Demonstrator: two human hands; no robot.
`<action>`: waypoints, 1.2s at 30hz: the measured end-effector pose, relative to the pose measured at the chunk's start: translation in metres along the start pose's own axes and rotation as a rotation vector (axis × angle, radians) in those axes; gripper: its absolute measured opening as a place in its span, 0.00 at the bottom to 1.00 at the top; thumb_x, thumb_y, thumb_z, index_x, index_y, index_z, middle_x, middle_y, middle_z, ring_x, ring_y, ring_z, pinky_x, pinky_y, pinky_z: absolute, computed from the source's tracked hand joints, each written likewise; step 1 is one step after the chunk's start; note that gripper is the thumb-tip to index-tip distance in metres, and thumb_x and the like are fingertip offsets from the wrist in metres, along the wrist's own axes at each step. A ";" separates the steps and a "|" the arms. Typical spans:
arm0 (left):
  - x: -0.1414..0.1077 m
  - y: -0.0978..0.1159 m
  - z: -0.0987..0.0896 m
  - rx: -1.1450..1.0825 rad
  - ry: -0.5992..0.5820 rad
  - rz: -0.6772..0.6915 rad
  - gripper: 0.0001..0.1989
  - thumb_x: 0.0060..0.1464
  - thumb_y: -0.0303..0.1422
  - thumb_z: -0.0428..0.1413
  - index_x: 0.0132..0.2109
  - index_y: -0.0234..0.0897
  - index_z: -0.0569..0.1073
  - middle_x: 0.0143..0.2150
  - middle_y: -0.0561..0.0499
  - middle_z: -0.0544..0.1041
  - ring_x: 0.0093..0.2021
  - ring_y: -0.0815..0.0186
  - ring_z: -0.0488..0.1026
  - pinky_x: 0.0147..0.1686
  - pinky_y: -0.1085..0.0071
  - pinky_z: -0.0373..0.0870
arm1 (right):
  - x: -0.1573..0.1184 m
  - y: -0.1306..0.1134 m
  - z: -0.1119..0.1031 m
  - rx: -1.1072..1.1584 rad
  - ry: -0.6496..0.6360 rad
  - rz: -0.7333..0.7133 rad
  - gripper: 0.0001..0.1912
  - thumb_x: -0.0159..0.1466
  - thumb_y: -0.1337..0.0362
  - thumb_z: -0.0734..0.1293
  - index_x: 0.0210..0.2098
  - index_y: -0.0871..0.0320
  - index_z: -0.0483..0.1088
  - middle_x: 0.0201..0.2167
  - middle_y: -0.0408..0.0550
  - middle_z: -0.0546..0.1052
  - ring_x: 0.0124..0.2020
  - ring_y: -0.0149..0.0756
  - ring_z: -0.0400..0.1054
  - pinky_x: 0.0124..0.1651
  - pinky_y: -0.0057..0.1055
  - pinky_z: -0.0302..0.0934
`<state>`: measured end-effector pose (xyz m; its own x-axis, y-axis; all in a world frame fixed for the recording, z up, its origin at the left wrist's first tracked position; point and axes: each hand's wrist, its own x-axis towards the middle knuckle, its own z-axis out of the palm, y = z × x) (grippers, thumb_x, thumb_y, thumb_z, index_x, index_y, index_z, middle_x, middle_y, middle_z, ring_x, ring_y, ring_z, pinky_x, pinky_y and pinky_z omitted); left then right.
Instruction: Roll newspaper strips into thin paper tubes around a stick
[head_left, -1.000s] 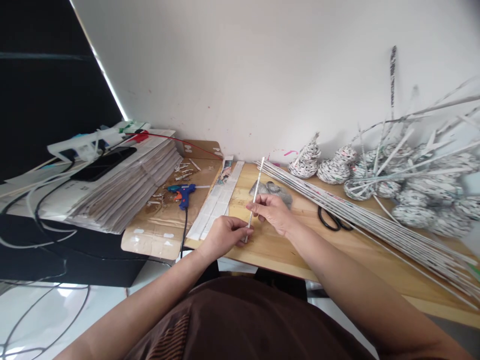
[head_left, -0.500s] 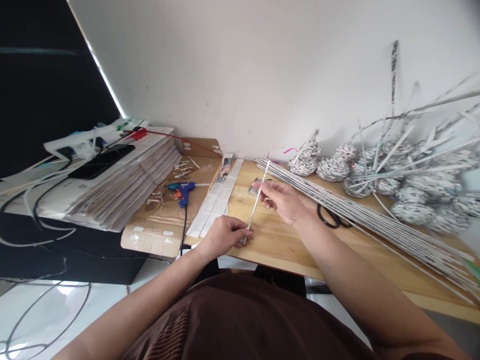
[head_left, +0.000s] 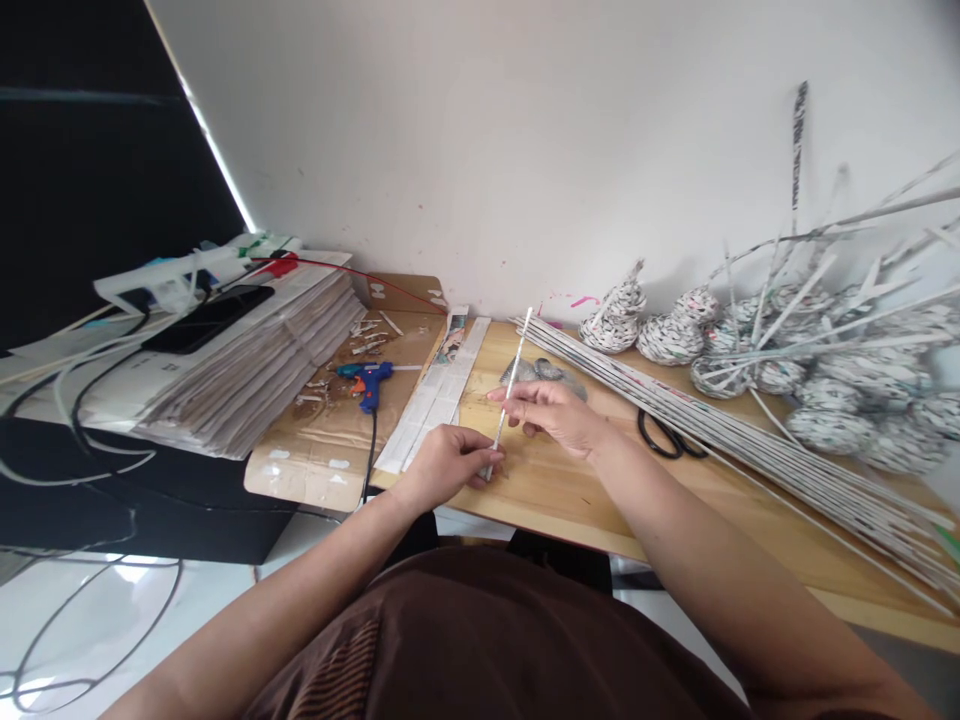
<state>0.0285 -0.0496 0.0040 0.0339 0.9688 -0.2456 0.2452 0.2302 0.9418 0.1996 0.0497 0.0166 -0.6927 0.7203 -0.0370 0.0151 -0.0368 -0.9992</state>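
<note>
A thin rolled paper stick (head_left: 514,362) slants up between my two hands over the front of the wooden table (head_left: 555,510). My left hand (head_left: 454,460) pinches its lower end near the table's front edge. Higher up, the thumb and fingers of my right hand (head_left: 551,412) close round the stick's middle, and its upper end pokes out above them. Flat newspaper strips (head_left: 439,395) lie just beyond my left hand. Behind my right hand is a greyish, crumpled-looking thing (head_left: 566,378), partly hidden, whose kind I cannot make out.
A blue glue gun (head_left: 367,380) rests on cardboard (head_left: 300,470) at the left, with paper scraps behind it. Further left stands a tall paper stack (head_left: 262,370) bearing a phone (head_left: 210,318). Right are black-handled scissors (head_left: 664,435), a bundle of paper sticks (head_left: 720,430) and several woven paper shapes (head_left: 667,338).
My right hand has slid lower on the paper stick, closer to my left hand. More of the greyish thing behind it shows. The view has shifted slightly.
</note>
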 end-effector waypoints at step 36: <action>0.003 0.004 -0.001 -0.074 0.026 -0.005 0.09 0.50 0.35 0.60 0.35 0.33 0.78 0.28 0.50 0.77 0.29 0.69 0.75 0.32 0.72 0.76 | 0.004 0.016 0.019 0.006 0.041 -0.035 0.18 0.51 0.51 0.74 0.25 0.60 0.72 0.20 0.41 0.70 0.21 0.26 0.59 0.24 0.27 0.49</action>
<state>0.0288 -0.0459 0.0069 0.0073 0.9694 -0.2455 0.1728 0.2406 0.9551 0.1828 0.0390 0.0009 -0.6628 0.7488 -0.0029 -0.0126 -0.0151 -0.9998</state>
